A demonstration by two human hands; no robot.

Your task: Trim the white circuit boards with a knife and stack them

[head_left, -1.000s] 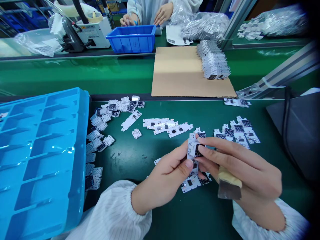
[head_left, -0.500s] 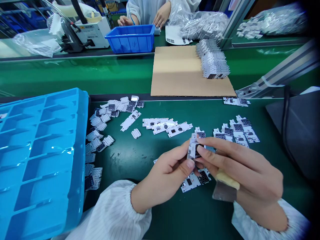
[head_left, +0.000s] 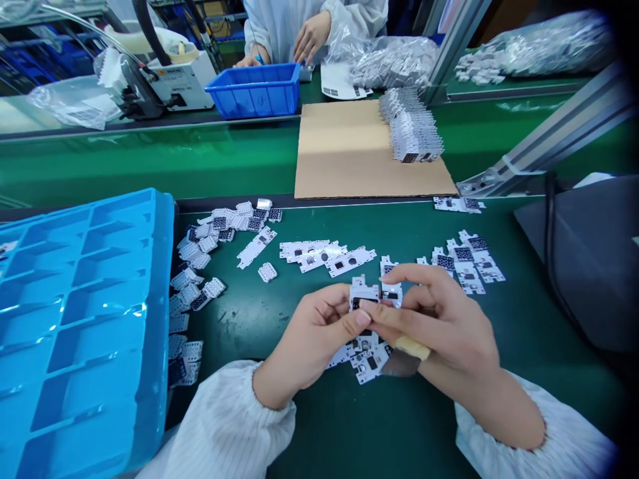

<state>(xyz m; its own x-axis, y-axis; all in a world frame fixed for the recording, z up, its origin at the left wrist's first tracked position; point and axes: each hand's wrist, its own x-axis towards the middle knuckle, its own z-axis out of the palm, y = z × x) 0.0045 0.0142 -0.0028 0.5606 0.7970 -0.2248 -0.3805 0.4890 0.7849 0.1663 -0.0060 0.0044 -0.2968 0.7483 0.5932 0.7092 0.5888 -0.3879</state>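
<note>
Circuit strip (head_left: 363, 294) pinched in our left hand (head_left: 309, 339) and right hand (head_left: 442, 326) could snap if we over-bend it.

Left hand (head_left: 313, 339) and right hand (head_left: 439, 324) pinch a PCB (head_left: 364, 293).

Light-blue compartment tray (head_left: 160, 299), cardboard sheet (head_left: 339, 163), blue plastic bin (head_left: 254, 100)

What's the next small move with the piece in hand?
Probably bend the white board piece apart at its joint: the left hand and right hand both pinch it, and smaller separated pieces already lie on the mat beside the blue tray.
</note>
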